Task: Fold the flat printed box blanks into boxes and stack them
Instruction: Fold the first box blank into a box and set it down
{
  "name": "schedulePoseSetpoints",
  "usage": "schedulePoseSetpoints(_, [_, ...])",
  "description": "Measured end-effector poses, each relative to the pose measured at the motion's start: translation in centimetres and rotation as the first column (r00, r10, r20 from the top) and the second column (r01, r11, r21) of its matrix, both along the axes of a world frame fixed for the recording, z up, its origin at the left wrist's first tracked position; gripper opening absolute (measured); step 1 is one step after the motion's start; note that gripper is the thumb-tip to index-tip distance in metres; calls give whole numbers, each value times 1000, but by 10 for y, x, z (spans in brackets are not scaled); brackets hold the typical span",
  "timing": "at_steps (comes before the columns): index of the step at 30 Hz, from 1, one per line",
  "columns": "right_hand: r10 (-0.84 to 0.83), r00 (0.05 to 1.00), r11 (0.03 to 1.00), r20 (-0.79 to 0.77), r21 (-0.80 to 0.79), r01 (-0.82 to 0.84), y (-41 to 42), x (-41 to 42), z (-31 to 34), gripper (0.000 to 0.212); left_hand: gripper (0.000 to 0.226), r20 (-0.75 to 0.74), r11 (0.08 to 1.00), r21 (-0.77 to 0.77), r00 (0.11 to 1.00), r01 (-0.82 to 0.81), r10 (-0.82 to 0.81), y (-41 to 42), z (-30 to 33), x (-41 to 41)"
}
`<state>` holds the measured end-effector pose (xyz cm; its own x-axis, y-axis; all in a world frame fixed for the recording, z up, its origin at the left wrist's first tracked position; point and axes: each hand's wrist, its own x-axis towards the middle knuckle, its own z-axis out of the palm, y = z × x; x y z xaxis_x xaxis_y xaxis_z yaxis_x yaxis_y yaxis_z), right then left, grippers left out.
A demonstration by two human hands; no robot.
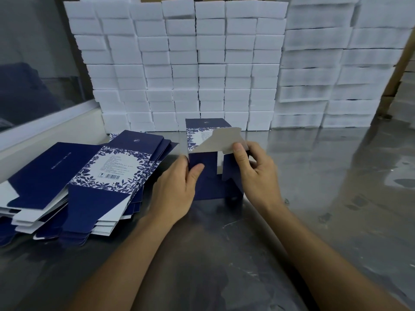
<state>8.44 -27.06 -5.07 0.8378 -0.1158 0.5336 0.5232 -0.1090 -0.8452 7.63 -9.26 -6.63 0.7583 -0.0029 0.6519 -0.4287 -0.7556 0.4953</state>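
A navy box blank (210,185) with a blue-and-white floral band is partly opened into a box shape and lies on the steel table (314,187) in the middle. My left hand (177,187) grips its near left side, thumb laid on the navy flap. My right hand (253,169) pinches a grey-backed end flap (221,140) that stands raised. A fanned pile of flat printed blanks (78,180) lies to the left of my left hand.
A wall of stacked white foam blocks (190,70) runs along the back of the table, taller stacks at the right (341,63). A glass partition with a white sill (40,129) bounds the left side. Brown cardboard shows at the far right.
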Motion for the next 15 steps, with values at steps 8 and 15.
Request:
schedulePoseSetpoints(8, [-47,999,999,13,14,47,0,1,-5,23,49,39,986,153,997,-72,67,-2,3,0])
schedulePoseSetpoints(15, [-93,995,996,23,-4,93,-2,3,-6,24,53,-172,903,429,978,-32,116,6,-7,7])
